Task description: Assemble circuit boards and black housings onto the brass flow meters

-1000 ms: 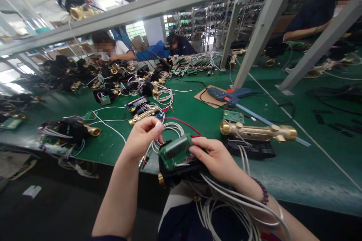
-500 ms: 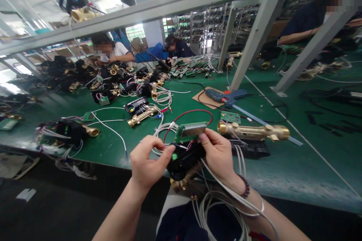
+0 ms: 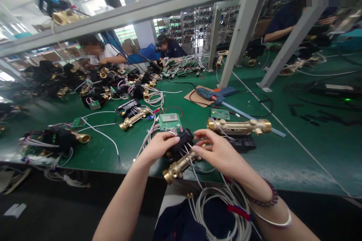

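The left hand (image 3: 158, 147) grips a black housing (image 3: 181, 144) mounted on a brass pipe fitting (image 3: 178, 165). The right hand (image 3: 219, 150), fingers spread loose, touches its white wires (image 3: 195, 165). The green circuit board (image 3: 169, 121) lies just beyond; its print is too small to read.

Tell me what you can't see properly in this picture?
All in the head view:
- Black housing: its middle is covered by the left hand and right hand.
- Circuit board: its screen and parts are too small to read.
- White cables: run off the bottom edge.
- Far shelves: their contents are too small and blurred.
- Black parts pile: blurred at the left edge.
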`<state>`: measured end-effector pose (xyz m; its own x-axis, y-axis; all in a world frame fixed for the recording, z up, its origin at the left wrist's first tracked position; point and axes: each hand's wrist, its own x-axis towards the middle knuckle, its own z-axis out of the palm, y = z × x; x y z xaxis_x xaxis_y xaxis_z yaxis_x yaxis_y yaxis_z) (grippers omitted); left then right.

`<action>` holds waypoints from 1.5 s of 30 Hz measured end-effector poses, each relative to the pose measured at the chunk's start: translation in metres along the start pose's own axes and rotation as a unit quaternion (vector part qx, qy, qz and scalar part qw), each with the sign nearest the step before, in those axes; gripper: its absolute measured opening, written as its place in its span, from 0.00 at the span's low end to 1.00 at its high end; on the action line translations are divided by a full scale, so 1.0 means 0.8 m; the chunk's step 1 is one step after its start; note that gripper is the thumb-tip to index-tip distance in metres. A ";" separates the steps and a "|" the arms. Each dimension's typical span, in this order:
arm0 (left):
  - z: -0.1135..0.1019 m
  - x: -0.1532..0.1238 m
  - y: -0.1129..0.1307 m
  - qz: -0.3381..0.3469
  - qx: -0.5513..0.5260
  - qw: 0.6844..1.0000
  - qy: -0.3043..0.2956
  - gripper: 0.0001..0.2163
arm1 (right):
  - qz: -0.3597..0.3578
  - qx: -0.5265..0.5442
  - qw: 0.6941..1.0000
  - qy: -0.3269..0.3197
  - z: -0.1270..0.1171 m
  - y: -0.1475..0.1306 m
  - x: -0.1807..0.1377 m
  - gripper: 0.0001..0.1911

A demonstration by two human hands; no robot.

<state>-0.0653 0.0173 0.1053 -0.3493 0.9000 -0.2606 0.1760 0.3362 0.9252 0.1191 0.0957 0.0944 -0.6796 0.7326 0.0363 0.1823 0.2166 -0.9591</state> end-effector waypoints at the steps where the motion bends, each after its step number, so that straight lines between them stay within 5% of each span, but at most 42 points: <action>1: -0.003 0.004 -0.001 -0.002 -0.054 0.999 -0.004 0.13 | 0.010 -0.025 0.999 -0.030 0.001 0.001 -0.006 0.14; 6: -0.012 0.018 -0.008 -0.069 -0.224 0.972 0.021 0.16 | -0.007 -0.128 0.988 -0.086 0.013 0.014 -0.017 0.09; 13: -0.008 0.018 -0.007 -0.042 -0.190 0.979 -0.054 0.20 | -0.002 -0.126 0.990 -0.063 0.021 0.031 -0.015 0.11; 20: -0.047 0.042 0.017 -0.007 -0.184 0.983 0.021 0.14 | -0.017 -0.145 0.987 -0.065 0.022 0.046 -0.012 0.12; 24: -0.074 0.053 0.051 -0.051 -0.122 0.990 -0.042 0.13 | 0.003 -0.114 0.990 -0.087 0.020 0.049 -0.012 0.12; 27: -0.094 0.059 0.080 0.012 0.135 0.990 -0.043 0.04 | 0.000 -0.114 0.990 -0.086 0.021 0.047 -0.012 0.12; 28: -0.102 0.061 0.090 0.069 0.278 0.958 0.000 0.08 | -0.001 -0.119 0.989 -0.083 0.021 0.046 -0.012 0.13; 30: -0.122 0.063 0.107 0.183 0.516 0.826 0.136 0.14 | 0.004 -0.121 0.989 -0.083 0.022 0.045 -0.013 0.13; 32: -0.151 0.061 0.121 0.237 0.595 0.715 0.280 0.14 | 0.016 -0.110 0.990 -0.091 0.022 0.046 -0.014 0.12; 35: -0.209 0.040 0.135 0.197 0.589 0.660 0.424 0.14 | 0.025 -0.091 0.990 -0.101 0.022 0.051 -0.015 0.13; 36: -0.230 0.029 0.136 0.163 0.587 0.663 0.435 0.15 | 0.025 -0.088 0.991 -0.102 0.021 0.054 -0.016 0.13; 38: -0.270 0.000 0.132 0.043 0.578 0.729 0.366 0.15 | 0.024 -0.081 0.991 -0.101 0.021 0.058 -0.016 0.14; 41: -0.304 -0.047 0.112 -0.146 0.497 0.853 0.058 0.22 | 0.024 -0.073 0.992 -0.101 0.023 0.060 -0.015 0.15; 43: -0.298 -0.070 0.096 -0.161 0.409 0.896 -0.060 0.30 | 0.021 -0.074 0.992 -0.098 0.024 0.059 -0.014 0.16; 45: -0.269 -0.078 0.080 -0.125 0.378 0.914 -0.076 0.26 | 0.022 -0.076 0.993 -0.092 0.025 0.057 -0.014 0.16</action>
<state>-0.2307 -0.0766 0.2404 -0.3433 0.7772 -0.5274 0.7134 0.5810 0.3919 0.1205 0.0843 0.0446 -0.7848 0.6159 -0.0693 0.3101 0.2933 -0.9043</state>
